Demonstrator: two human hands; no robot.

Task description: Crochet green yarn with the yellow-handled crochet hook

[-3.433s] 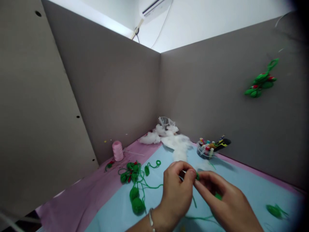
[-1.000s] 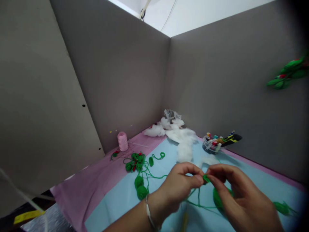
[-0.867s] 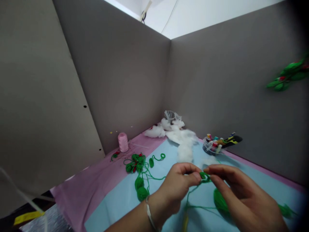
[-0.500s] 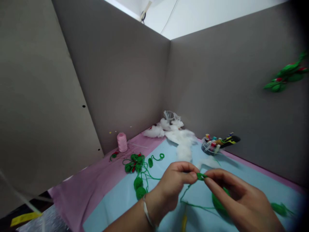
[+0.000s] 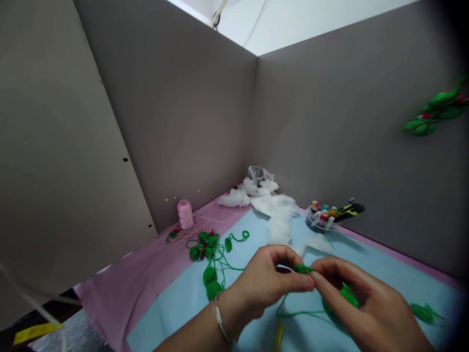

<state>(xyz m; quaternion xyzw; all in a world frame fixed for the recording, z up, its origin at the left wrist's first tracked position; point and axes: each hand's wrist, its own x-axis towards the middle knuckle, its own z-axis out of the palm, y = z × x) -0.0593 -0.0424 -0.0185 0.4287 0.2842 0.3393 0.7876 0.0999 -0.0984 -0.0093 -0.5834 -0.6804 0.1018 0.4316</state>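
Green yarn loop [image 5: 304, 268] held up over the blue sheet [image 5: 176, 313], between both hands. Left hand [image 5: 266, 283], bracelet [image 5: 220, 322] on the wrist, is closed, thumb and forefinger pinching the loop. Right hand [image 5: 366, 308] is curled, fingertips [image 5: 317, 278] right at the loop's other side; can't tell if it grips or only touches. Green yarn ball [image 5: 346, 297] lies under that palm, partly hidden, and a thin strand [image 5: 293, 313] runs slack below the loop, on the sheet. Step in hand looks like small, fiddly yarn work at the loop; no knot visible, too small to tell. Next move seems to call for a steady pinch while the right fingertips work the yarn. Slack strand and ball sit right under the hands and could get in the way. Around: yarn cluster [image 5: 205, 252] to the left, pink spool [image 5: 185, 214] on the pink cloth [image 5: 124, 283], cotton stuffing [image 5: 277, 215] toward the corner, tub of thread spools [image 5: 318, 220] by the grey wall [image 5: 330, 146], green tuft [image 5: 421, 313] at right, green yarn piece [image 5: 436, 115] on the wall.
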